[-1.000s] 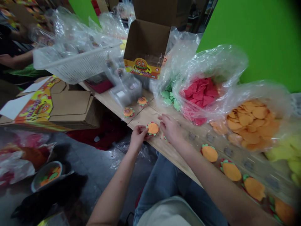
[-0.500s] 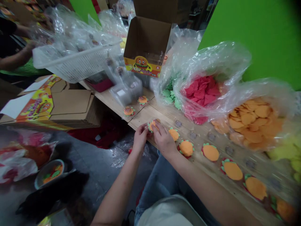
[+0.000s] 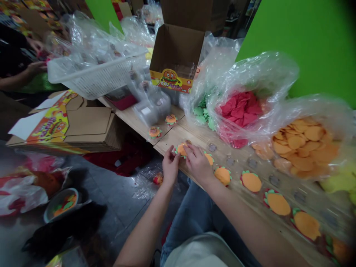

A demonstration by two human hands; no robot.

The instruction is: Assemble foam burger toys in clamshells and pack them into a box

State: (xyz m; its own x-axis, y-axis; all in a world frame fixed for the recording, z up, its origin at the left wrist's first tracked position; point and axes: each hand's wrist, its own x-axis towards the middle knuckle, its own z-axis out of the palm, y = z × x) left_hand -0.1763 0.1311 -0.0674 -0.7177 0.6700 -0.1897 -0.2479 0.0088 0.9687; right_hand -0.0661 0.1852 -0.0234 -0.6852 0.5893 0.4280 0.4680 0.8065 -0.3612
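In front of the hands stands an open box [image 3: 178, 82] with a smiling burger on it, and I can read "XXL"; the rest of the words are too blurry. Far to the left of the hands, flat boxes [image 3: 89, 122] lie in a pile, with bright writing too fuzzy to read. Ahead of the left hand [image 3: 170, 167], clear tubs [image 3: 147, 111] have a white label that I can't read. Both arms reach forward, and the hands come close together, backs up. The left hand pinches the edge of a burger [image 3: 181, 150] with its thumb and finger. The right hand [image 3: 198, 163] bends its fingers down onto the other side of it; I cannot tell if they grip it or only touch. So the burger sits between the fingertips, at the table [image 3: 182, 129] edge. More burgers [image 3: 250, 181] make a row to the right of the right hand. Beyond that hand are bags of green bits [image 3: 202, 113], red bits [image 3: 240, 109] and orange bits [image 3: 300, 146]
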